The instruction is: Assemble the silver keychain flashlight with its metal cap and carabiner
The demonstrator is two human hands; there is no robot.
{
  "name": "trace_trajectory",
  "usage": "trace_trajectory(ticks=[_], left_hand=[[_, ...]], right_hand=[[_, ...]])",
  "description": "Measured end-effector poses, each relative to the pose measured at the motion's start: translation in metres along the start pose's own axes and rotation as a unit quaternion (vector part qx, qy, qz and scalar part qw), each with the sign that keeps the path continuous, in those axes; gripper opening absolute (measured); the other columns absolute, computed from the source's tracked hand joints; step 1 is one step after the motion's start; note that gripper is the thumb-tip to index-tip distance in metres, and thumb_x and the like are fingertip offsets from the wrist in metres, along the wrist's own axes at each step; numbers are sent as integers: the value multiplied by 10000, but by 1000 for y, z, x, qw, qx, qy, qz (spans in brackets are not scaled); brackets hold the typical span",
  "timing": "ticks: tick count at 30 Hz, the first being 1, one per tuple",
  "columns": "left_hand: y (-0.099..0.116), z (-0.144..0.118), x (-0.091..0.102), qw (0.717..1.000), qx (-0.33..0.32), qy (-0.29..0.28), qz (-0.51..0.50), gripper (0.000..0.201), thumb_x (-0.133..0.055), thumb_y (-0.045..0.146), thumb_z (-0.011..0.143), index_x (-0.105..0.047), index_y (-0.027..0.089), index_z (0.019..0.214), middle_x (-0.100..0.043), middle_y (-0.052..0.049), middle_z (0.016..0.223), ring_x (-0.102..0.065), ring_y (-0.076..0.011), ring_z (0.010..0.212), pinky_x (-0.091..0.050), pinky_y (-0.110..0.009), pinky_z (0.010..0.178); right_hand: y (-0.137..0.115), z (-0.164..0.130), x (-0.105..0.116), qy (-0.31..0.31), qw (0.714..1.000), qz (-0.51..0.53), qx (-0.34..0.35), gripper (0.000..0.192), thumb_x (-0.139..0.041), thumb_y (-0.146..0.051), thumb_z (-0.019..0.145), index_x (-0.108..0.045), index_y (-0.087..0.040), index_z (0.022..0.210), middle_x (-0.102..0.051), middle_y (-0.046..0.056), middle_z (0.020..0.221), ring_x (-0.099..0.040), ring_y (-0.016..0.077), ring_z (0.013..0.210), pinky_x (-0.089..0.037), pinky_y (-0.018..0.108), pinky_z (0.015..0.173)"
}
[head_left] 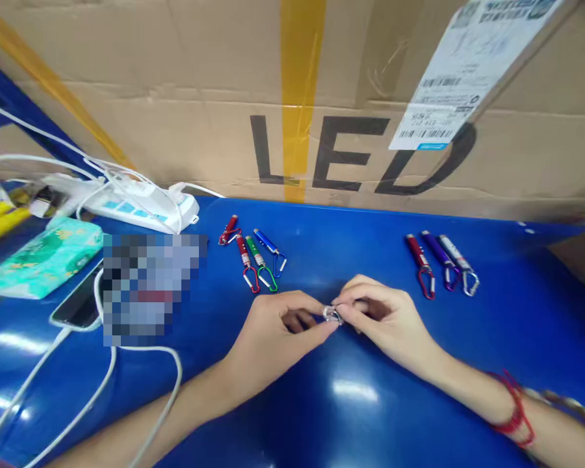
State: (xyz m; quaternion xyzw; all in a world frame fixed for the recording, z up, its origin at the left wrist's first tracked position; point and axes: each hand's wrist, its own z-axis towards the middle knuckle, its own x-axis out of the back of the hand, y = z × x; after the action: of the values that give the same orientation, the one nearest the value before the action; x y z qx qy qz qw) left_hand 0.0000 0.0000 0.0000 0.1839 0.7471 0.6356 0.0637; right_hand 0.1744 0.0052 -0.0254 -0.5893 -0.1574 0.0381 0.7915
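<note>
Two hands met at the table's middle w/ a small silver clip (331, 314) pinched between them. Left hand (277, 331) had thumb & forefinger closed on the clip's left side; right hand (377, 318) closed its fingertips on the right side, rest of fingers curled under. What the clip was attached to couldn't be made out, hidden by the fingers. Clip sat just above the blue table (370, 416), approx. centre, close to the person. Right wrist wore a red cord bracelet (517, 409).

Behind the left hand lay 4 mini keychain torches (253, 250): 2 red, 1 green, 1 blue, each w/ a carabiner. Behind & right of the right hand, well apart from that grp, lay 3 more (441, 263): red, purple, silver.

Far left: white power strip (141, 205) w/ cables, teal tissue pack (43, 257), phone (80, 302) on a white cable. Cardboard box (351, 97) marked "LED" stood along the back edge w/ a shipping label (461, 71).
</note>
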Motion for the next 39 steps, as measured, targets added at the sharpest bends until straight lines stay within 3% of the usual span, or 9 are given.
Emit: trace_trajectory(ticks=[5, 9, 15, 21, 26, 29, 35, 39], left_hand=[[3, 0, 4, 999, -9, 20, -39, 183, -643, 228, 737, -674, 118, 879, -591, -12, 652, -526, -67, 506, -438, -133, 426], [8, 0, 6, 996, -39, 60, -61, 165, -656, 206, 724, -687, 123, 864, -596, -18, 708, -507, -40, 475, -443, -114, 410], [2, 1, 3, 994, -88, 55, -36, 168, -683, 198, 707, -695, 175, 873, -606, -19, 799, -546, -66, 604, -445, -121, 464], [-1, 1, 4, 998, -48, 36, 27, 410, -774, 237, 594, -638, 204, 980, -611, -7, 902, -564, -87, 688, -424, -136, 501], [-2, 3, 3, 996, -68, 10, 64, 144, -697, 205, 693, -667, 189, 833, -629, 2, 862, -592, -90, 694, -428, -153, 541], [-1, 2, 2, 996, -49, 6, 74, 175, -703, 232, 690, -665, 192, 856, -641, 4, 831, -600, -98, 694, -428, -156, 542], [2, -2, 0, 999, 11, -29, -23, 312, -627, 321, 764, -511, 165, 1008, -644, -31, 839, -600, -127, 687, -457, -193, 543], [2, -1, 0, 986, 73, -98, -115, 367, -635, 346, 755, -479, 136, 1013, -640, -57, 794, -621, -161, 680, -461, -184, 472]], right_hand=[[0, 1, -2, 8, 1000, -6, -22, 47, -614, -199, 783, -633, -156, 785, -604, 19, 720, -557, 55, 560, -467, 127, 492], [-1, -2, -3, 2, 998, -58, 1, 41, -647, -160, 739, -633, -159, 778, -631, 5, 706, -569, 55, 571, -485, 119, 536], [0, 0, -3, 13, 998, -61, 19, 84, -632, -110, 716, -620, -162, 782, -651, 1, 730, -593, 60, 571, -506, 114, 539], [2, -4, -1, 3, 1000, -11, 2, 157, -638, -84, 706, -599, -181, 823, -670, 5, 796, -639, 86, 670, -523, 127, 593], [3, -4, -1, -5, 1000, 16, -19, 120, -681, -128, 708, -593, -172, 778, -656, -2, 735, -610, 53, 595, -492, 87, 546], [3, -2, -2, -5, 999, 25, -30, 107, -682, -137, 714, -596, -167, 771, -654, 7, 732, -608, 59, 596, -489, 98, 540], [0, -3, 1, 49, 995, -53, 69, 83, -683, -138, 718, -603, -160, 709, -632, 15, 715, -579, 73, 569, -469, 145, 479], [-2, -5, 2, 74, 976, -115, 167, 128, -689, -63, 690, -598, -153, 691, -630, 14, 721, -587, 81, 618, -474, 161, 516]])
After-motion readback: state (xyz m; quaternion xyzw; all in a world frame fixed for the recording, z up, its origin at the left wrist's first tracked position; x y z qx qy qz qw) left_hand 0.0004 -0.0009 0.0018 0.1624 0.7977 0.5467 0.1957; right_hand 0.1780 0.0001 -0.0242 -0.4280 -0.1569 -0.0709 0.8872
